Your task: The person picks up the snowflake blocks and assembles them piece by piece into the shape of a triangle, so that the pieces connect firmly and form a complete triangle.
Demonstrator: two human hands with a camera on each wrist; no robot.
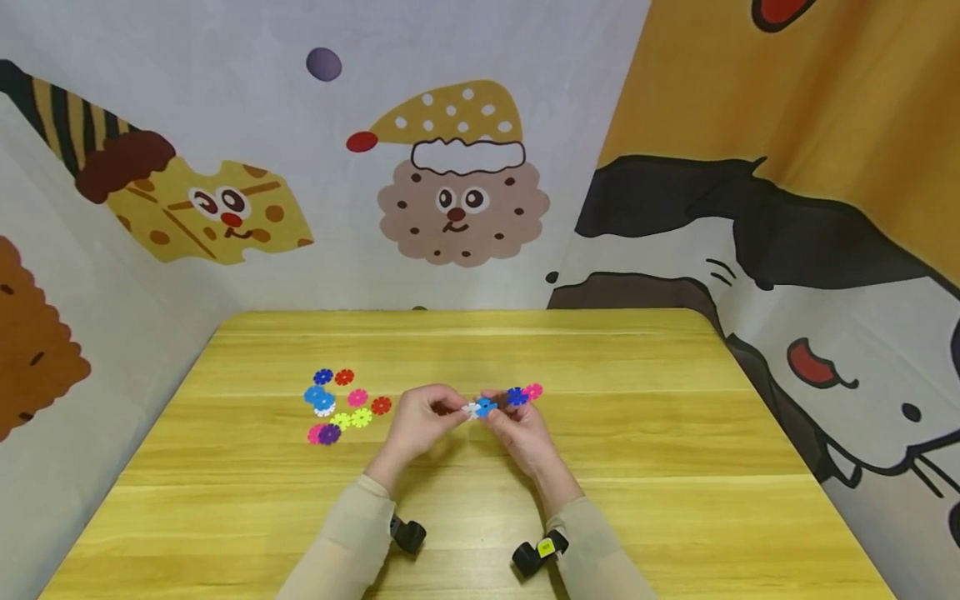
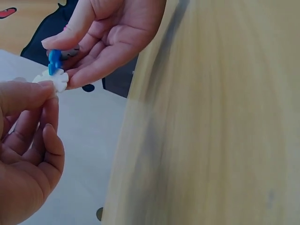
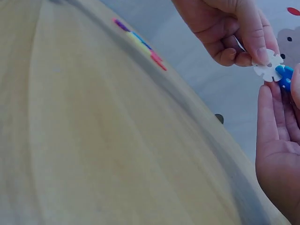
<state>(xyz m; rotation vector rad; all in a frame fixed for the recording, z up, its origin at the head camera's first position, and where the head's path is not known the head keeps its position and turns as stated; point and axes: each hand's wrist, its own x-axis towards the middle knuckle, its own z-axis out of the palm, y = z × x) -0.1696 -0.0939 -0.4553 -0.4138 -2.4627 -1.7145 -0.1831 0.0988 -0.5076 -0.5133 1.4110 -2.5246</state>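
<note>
Pinching in closed fingers white disc [image 3: 271, 72] (left hand [image 1: 420, 423]), blue disc [image 3: 283, 74] touching it (right hand [image 1: 527, 437]); probably light, stiff; hold by rims.

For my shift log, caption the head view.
Left hand pinches white disc, right hand light-blue disc; more discs lie on the table.

- Left hand [image 2: 30, 154]: pinches white notched disc [image 2: 60, 81].
- Right hand [image 2: 115, 40]: holds blue piece [image 2: 54, 61].
- Blue piece: touches white notched disc, between both hands.
- Wooden tabletop [image 2: 215, 117]: visible beside both hands.
</note>
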